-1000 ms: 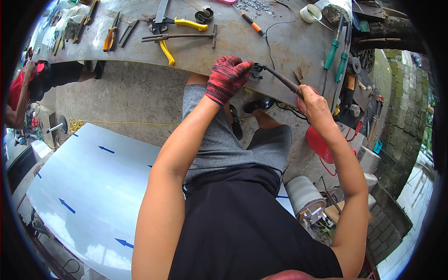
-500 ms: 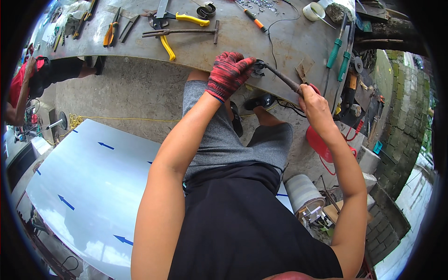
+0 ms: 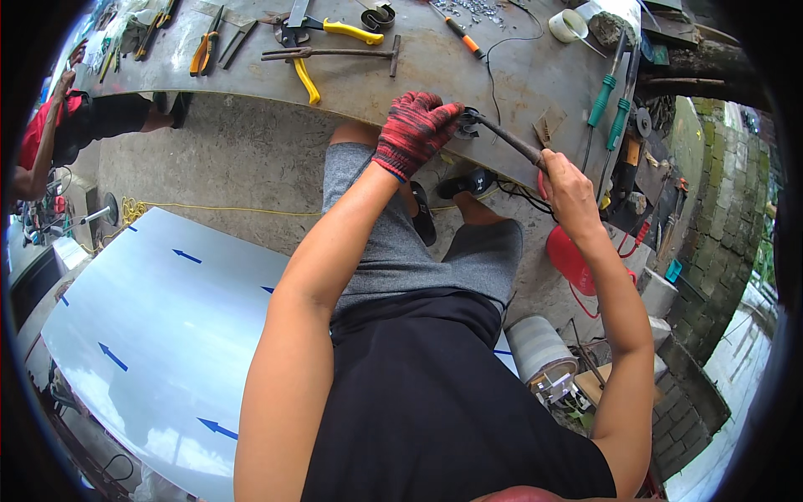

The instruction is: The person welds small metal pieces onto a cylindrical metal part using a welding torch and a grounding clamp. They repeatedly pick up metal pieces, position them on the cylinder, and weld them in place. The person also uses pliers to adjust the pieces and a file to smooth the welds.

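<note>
My left hand [image 3: 416, 132], in a red and black knit glove, is closed at the front edge of the metal worktable [image 3: 351, 88]. Its fingertips pinch a small curved dark metal piece [image 3: 465, 132], mostly covered by the glove. In my bare right hand [image 3: 569, 188] is the grip end of a long dark metal rod-like tool [image 3: 512, 141]. The tool slants up and left, its far end touching the metal piece beside my gloved fingers. Exactly how the two meet there is too small to tell.
On the table lie yellow-handled snips [image 3: 351, 33], a T-shaped rod [image 3: 335, 53], orange-handled pliers [image 3: 203, 54], a screwdriver [image 3: 462, 38], a white cup [image 3: 569, 26] and green-handled tools [image 3: 600, 100]. A shiny sheet [image 3: 150, 318] with blue arrows is at left; another person [image 3: 63, 138] stands beyond.
My view has shifted slightly. Both hands keep their grips, with the tool at nearly the same slant. The other person at the far left has moved an arm.
</note>
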### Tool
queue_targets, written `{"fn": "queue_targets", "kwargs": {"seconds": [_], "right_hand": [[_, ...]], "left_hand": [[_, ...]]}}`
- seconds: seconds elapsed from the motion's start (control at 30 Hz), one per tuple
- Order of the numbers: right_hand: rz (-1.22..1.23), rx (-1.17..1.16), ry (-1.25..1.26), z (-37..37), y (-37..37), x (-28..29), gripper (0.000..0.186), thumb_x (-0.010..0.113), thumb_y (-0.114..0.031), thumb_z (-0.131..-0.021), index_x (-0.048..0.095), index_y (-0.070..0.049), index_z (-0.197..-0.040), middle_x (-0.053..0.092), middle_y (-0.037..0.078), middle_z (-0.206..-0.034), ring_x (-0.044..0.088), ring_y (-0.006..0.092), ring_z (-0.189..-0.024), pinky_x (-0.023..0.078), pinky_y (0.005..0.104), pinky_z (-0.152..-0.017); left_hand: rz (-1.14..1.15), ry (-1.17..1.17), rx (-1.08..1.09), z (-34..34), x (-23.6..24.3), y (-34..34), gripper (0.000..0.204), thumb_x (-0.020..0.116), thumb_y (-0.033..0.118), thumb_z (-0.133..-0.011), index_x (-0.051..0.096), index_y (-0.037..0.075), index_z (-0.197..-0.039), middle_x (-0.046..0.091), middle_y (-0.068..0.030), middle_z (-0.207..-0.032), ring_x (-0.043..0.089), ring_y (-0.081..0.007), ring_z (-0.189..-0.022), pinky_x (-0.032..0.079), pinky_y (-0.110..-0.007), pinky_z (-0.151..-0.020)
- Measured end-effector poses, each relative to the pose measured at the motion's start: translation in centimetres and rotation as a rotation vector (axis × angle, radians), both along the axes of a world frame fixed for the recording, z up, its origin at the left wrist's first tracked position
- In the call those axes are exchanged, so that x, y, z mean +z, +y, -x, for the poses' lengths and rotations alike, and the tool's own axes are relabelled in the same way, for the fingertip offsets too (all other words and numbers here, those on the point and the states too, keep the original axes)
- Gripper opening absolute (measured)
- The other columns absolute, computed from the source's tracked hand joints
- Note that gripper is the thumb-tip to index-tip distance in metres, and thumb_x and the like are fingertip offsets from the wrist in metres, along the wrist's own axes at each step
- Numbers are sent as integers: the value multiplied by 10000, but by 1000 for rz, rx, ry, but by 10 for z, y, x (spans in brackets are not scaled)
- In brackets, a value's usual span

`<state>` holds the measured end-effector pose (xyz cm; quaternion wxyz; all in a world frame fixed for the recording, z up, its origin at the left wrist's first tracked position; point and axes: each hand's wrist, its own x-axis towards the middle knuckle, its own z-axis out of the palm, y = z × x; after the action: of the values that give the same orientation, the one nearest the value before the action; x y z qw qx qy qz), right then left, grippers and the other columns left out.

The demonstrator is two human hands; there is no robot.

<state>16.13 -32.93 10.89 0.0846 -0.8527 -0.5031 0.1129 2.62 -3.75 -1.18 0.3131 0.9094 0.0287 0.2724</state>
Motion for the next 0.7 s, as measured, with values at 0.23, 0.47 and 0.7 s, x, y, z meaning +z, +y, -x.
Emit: {"fn": "queue_targets", "kwargs": {"seconds": [0.23, 0.47, 0.7], "right_hand": [[-53, -17, 36, 0, -2, 3, 411, 701, -30, -922, 585, 1, -1315, 671, 207, -1134, 687, 414, -1033, 563, 482, -879], [-59, -49, 64, 2, -3, 8, 398, 711, -35, -928, 590, 0, -1305, 676, 214, -1138, 687, 427, -1046, 565, 493, -876], [-35, -59, 115, 1, 0, 13, 377, 703, -30, -931, 588, -6, -1289, 678, 215, -1164, 686, 425, -1071, 560, 498, -881]], "left_hand": [[-7, -31, -8, -2, 2, 0, 366, 851, 176, -791, 769, 177, -1148, 687, -97, -925, 649, -338, -860, 530, -475, -765], [10, -7, 1, -1, 1, 0, 326, 821, 202, -828, 767, 202, -1149, 697, -79, -948, 656, -326, -888, 531, -453, -811], [5, -22, -5, -2, 1, 1, 379, 855, 166, -787, 766, 181, -1155, 694, -99, -948, 656, -338, -874, 536, -470, -781]]}}
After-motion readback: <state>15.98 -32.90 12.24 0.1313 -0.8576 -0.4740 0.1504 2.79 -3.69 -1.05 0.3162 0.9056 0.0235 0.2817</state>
